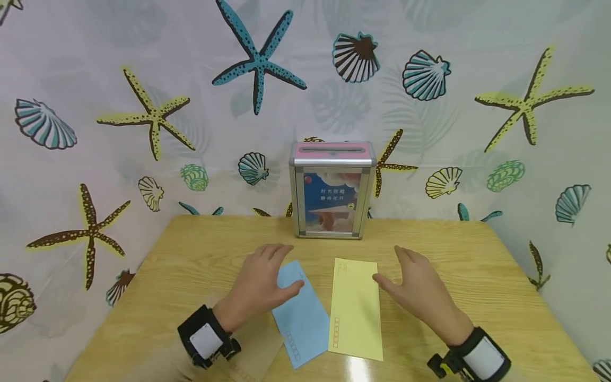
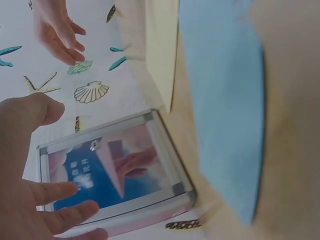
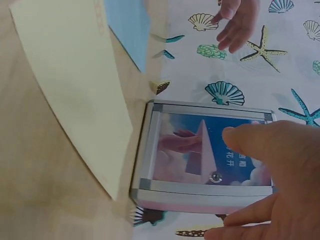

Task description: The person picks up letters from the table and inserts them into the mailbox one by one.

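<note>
1. Left hand (image 1: 260, 284): fingers spread, grasping nothing, raised near the upper part of the blue envelope (image 1: 306, 321)
2. Right hand (image 1: 422, 286): likewise spread and unladen, raised near the right edge of the yellow envelope (image 1: 355, 313)
3. Both envelopes lie on the bench (image 1: 458, 260), yellow right of blue; brown envelope (image 1: 260, 347) at left, partly hidden
4. Slotted box (image 1: 331, 199) stands upright behind them

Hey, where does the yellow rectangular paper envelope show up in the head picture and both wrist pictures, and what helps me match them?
Head: the yellow rectangular paper envelope lies below centre, slightly right.
Left wrist: the yellow envelope is at the top centre, cut off by the edge.
Right wrist: the yellow envelope is upper left, large.
Shared landmark: the silver-framed box with a pink top.
</note>
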### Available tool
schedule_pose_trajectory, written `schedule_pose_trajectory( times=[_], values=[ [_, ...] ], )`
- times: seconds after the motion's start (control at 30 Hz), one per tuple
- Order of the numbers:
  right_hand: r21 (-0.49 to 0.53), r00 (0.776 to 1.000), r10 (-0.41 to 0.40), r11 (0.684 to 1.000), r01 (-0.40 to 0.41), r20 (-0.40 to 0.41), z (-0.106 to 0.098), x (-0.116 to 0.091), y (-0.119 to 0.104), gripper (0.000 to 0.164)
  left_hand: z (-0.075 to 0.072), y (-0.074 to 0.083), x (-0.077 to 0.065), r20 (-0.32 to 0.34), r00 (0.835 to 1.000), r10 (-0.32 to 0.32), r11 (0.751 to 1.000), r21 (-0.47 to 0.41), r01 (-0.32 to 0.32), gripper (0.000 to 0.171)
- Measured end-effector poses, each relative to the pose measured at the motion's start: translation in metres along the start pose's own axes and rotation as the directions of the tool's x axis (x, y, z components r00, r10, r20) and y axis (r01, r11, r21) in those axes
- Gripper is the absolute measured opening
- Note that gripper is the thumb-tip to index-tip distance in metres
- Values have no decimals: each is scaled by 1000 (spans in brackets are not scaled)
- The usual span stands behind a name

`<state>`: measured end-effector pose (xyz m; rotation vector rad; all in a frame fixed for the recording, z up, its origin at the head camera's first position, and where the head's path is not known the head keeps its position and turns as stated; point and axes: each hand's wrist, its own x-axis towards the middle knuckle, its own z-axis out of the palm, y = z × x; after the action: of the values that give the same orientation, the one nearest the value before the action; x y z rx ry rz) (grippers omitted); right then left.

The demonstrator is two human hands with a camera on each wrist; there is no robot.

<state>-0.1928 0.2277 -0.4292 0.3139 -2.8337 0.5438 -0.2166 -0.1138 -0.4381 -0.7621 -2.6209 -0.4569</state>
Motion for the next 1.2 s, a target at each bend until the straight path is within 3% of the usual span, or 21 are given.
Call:
schedule_pose_trajectory(
  times=[0.1, 0.2, 0.33, 0.5, 0.67, 0.87, 1.1, 1.2],
  values=[
    [-49, 999, 37, 998, -36, 19, 17, -10, -1, 94, 13, 8, -17, 64, 995, -80, 997, -3, 80, 81],
    [-65, 995, 86, 994, -82, 57, 31, -15, -4, 102, 25, 17, -25, 118, 985, -126, 992, -2, 128, 87],
    [-59, 985, 136, 990, -131, 109, 44, -17, -6, 110, 37, 32, -25, 226, 964, -143, 988, -21, 151, 97],
    [-74, 986, 118, 991, -110, 118, 55, -24, -7, 111, 48, 49, -27, 334, 930, -157, 985, -18, 173, 108],
    [-59, 982, 121, 992, -113, 144, 62, -31, -8, 115, 55, 57, -33, 317, 928, -195, 980, 14, 201, 111],
    [-14, 961, 187, 982, -188, 202, 62, -31, -14, 121, 55, 59, -35, 292, 922, -256, 967, 72, 245, 116],
    [13, 944, 245, 967, -254, 222, 67, -24, -19, 125, 62, 57, -24, 252, 920, -299, 954, 105, 281, 117],
    [41, 943, 250, 963, -265, 222, 70, -20, -19, 125, 69, 60, -19, 276, 912, -302, 953, 103, 284, 116]
  ],
)
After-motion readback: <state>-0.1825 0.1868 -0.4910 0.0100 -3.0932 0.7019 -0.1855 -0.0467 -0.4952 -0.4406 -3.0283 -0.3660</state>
